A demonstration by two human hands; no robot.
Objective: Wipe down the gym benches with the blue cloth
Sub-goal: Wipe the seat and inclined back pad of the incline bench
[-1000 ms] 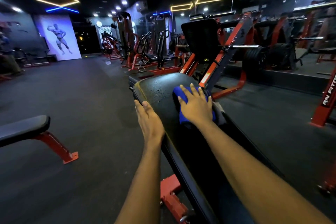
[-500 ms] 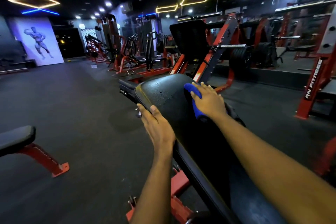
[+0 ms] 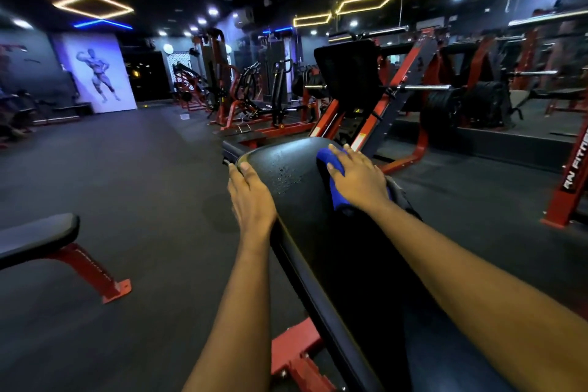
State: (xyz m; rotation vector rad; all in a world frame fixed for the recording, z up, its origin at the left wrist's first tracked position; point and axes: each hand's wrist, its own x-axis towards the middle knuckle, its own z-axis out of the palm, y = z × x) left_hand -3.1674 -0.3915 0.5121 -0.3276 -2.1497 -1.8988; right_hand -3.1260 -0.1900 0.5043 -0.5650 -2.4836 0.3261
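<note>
A black padded gym bench (image 3: 296, 188) with a red frame runs from near me away to the middle of the view; water droplets speckle its far end. My right hand (image 3: 358, 178) presses a folded blue cloth (image 3: 329, 165) flat onto the pad's right side near the far end. My left hand (image 3: 251, 197) rests on the pad's left edge, fingers curled over the rim, holding the bench.
A second black bench (image 3: 38, 237) on a red leg stands at the left. A red leg-press machine (image 3: 375, 95) with weight plates rises just beyond the bench. More red machines line the back, and a red rack post (image 3: 569, 181) stands at the right. Dark rubber floor stretches left.
My right hand has slid the cloth from the pad's middle to its right side and toward the far end. My left hand has moved forward along the left edge.
</note>
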